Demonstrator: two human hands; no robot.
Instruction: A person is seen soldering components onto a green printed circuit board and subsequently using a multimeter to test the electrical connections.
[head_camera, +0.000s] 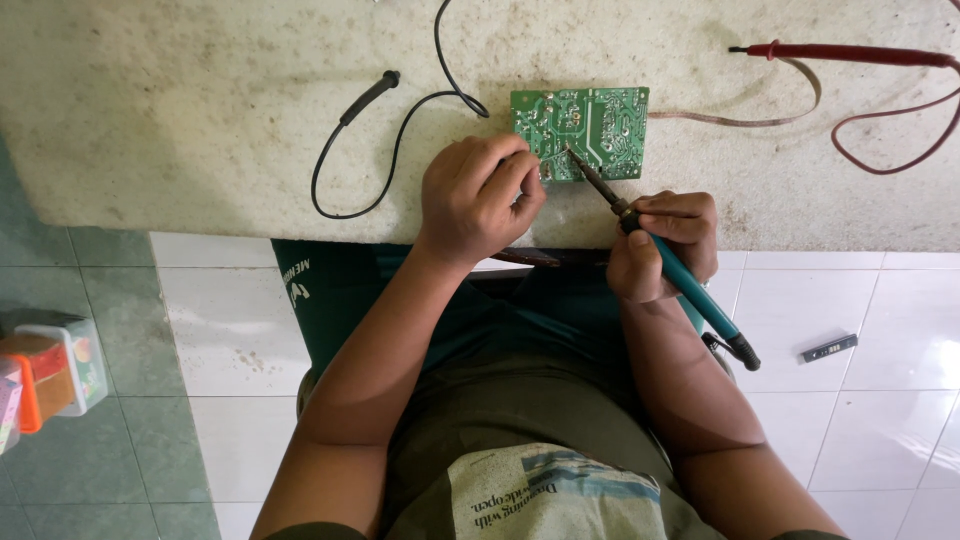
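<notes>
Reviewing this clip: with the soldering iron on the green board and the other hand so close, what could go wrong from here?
1. The left hand steadies the circuit board right beside the tip of the soldering iron; a slip could burn its fingers.
2. The board lies near the table edge, above the person's lap, so it might slide off.
3. The black probe lead loops next to the board and could touch the hot tip.

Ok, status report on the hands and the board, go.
Right hand grips teal soldering iron, tip on green circuit board. Left hand closed at board's lower left edge; contents hidden. Black probe lead beside board, not blocking.
</notes>
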